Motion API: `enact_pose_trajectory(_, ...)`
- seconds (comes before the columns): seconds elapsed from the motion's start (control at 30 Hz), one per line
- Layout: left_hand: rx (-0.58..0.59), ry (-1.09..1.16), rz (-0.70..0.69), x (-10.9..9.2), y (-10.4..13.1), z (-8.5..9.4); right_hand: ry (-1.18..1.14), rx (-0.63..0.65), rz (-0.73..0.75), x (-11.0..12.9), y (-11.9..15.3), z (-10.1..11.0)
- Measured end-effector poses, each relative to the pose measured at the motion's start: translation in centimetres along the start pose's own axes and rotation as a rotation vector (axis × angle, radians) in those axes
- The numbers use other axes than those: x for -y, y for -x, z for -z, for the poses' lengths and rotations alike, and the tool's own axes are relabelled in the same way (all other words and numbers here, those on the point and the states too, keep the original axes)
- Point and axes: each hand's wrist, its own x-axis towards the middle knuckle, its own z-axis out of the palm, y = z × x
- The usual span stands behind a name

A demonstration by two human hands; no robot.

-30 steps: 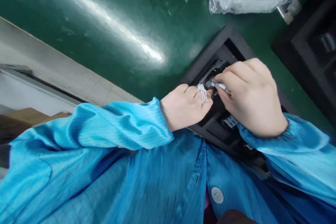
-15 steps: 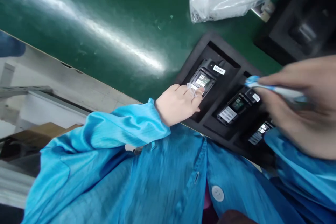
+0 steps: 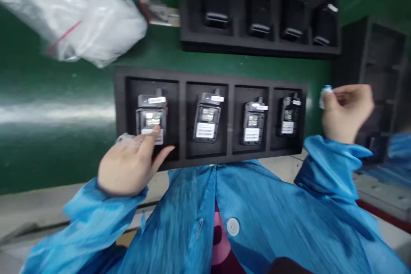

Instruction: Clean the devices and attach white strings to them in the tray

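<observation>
My left hand [image 3: 126, 162] is at the leftmost handheld device [image 3: 151, 113], its index fingertip resting on the device's open back and its thumb spread. At its curled outer fingers sits a crumpled bit of clear plastic [image 3: 126, 138]. Raised beyond the right end of the black foam tray [image 3: 207, 160], my right hand [image 3: 348, 111] pinches a small white-and-blue item [image 3: 326, 92], too blurred to name. Three more devices lie in the tray, one per compartment: one [image 3: 208, 117], another [image 3: 254, 122] and the last [image 3: 290, 115]. All show white labels and short antennas.
A second black tray [image 3: 257, 47] with several dark devices lies behind. Clear plastic bags [image 3: 96, 21] fill the back left of the green table [image 3: 48, 145]. At the right stands another black compartmented tray [image 3: 349, 51]; a blurred blue sleeve [image 3: 401, 150] shows beyond it.
The view has swung right and levelled, bringing both trays fully into sight. My right hand has moved from over the tray to past its right end, still pinching the white-and-blue item. My left hand stays at the leftmost device.
</observation>
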Motion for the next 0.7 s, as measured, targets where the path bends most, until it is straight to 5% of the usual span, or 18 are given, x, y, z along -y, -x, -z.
enact_pose_trajectory(0.17, 0.096, 0.209, 0.126, -1.3, -1.8, 2.8, -0.095, 0.065, -0.081, -2.8, 0.9, -2.5)
enact_pose_trajectory(0.33, 0.175, 0.846, -0.144, -5.5, -7.0, 5.8, -0.082, 0.099, -0.083, -3.6, -0.2, -3.4)
enact_pose_trajectory(0.5, 0.499, 1.404, -0.420, -11.1, -13.5, 5.7, -0.340, -0.051, 0.161, 0.7, 1.3, 0.4)
enact_pose_trajectory(0.7, 0.814, 1.616, -0.507, -15.2, -17.9, 4.3, -0.816, 0.467, 0.504, 6.3, 3.3, 4.0)
